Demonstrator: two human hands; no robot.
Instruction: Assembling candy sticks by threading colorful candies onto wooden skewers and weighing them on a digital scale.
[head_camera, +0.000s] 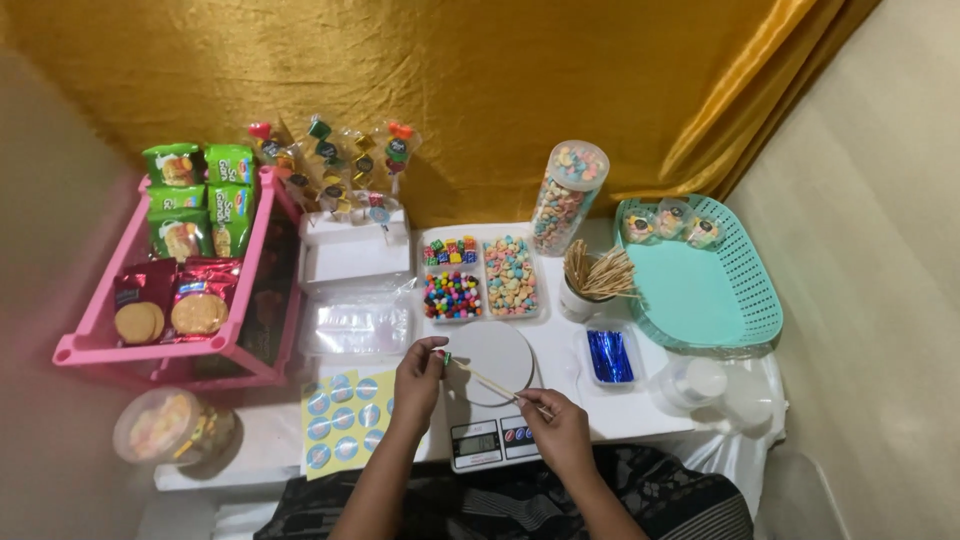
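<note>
Both forearms rise from the bottom edge of the view, bare, and lean toward each other over the near edge of the table. The left hand (420, 372) is the farther forward of the two, wrist slightly bent, fingers curled inward with thumb and fingertips pinched together at its upper right side. The right hand (560, 428) sits lower and nearer the body, back of the hand turned up, knuckles bunched, thumb and forefinger pressed together at its upper left side. The two hands are near each other but apart, their pinched tips pointing toward one another.
</note>
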